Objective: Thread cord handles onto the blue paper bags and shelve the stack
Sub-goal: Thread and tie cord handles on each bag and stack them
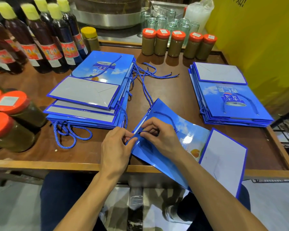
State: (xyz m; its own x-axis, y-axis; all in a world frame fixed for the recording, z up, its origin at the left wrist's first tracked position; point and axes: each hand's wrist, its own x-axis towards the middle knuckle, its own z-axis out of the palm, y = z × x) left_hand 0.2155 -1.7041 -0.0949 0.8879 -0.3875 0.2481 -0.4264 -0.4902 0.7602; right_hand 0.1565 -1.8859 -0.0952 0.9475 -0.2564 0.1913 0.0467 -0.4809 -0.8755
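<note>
A person is sitting at a brown counter (165, 90) and working on one blue paper bag (148, 153), which is lying flat and slanted at the near middle, its grey folded bottom hanging over the counter's near edge toward the right. The left hand (115, 150) is pinching the bag's open top edge between thumb and forefinger, with its other fingers curled loosely. The right hand (158, 137) is resting on the bag just beside it, its fingers curled in and nipping the dark tip of a blue cord (144, 131) against that same edge. One cord handle (165, 116) is already looping across the bag's upper face. A thick stack of bags (83, 92) is lying to the left, with cord loops (70, 135) spilling from its near end. A tidier stack (212, 92) is sitting well apart on the right. Loose cords (150, 74) are trailing over the counter between the two stacks. Dark oil bottles (45, 44) with yellow caps are standing at the far left, orange-lidded jars (175, 45) are lining the far edge, more such jars (20, 110) are crowding the near left, and empty glass jars (172, 22) are standing behind the far row.
</note>
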